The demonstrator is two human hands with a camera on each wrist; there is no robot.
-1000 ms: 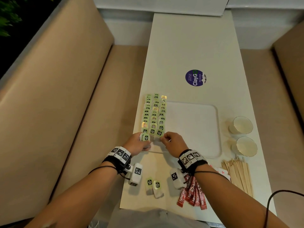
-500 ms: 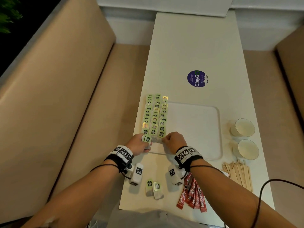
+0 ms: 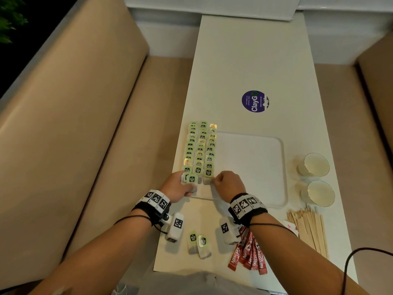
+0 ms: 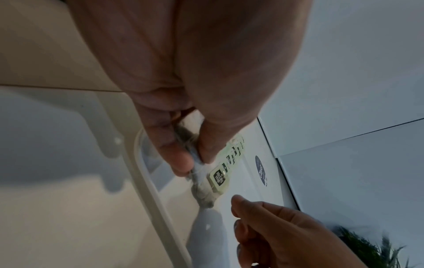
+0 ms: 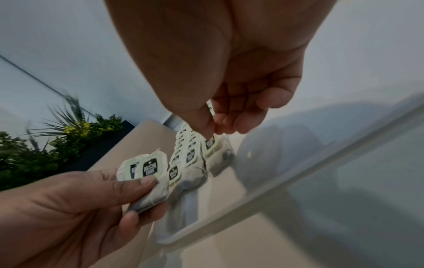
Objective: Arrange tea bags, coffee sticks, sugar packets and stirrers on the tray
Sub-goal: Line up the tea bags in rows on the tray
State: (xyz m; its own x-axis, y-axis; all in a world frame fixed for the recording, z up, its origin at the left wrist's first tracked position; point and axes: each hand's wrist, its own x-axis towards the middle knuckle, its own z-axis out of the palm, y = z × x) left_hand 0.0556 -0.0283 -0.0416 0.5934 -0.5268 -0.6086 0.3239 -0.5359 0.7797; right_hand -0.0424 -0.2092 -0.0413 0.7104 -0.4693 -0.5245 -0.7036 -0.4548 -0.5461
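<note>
In left hand (image 5: 75, 204), two tea bags (image 5: 146, 174)

Head camera looks steeply down from above; wrist cameras sit close, sharing the tea bags (image 3: 200, 150).

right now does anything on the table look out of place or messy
Two tea bags lie loose near the table's front edge, overlapping and askew, apart from the neat rows on the tray. Nothing looks spilled or damaged.

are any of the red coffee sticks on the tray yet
No, the red coffee sticks lie fanned out on the table near its front edge, apart from the tray, whose right part is bare.
</note>
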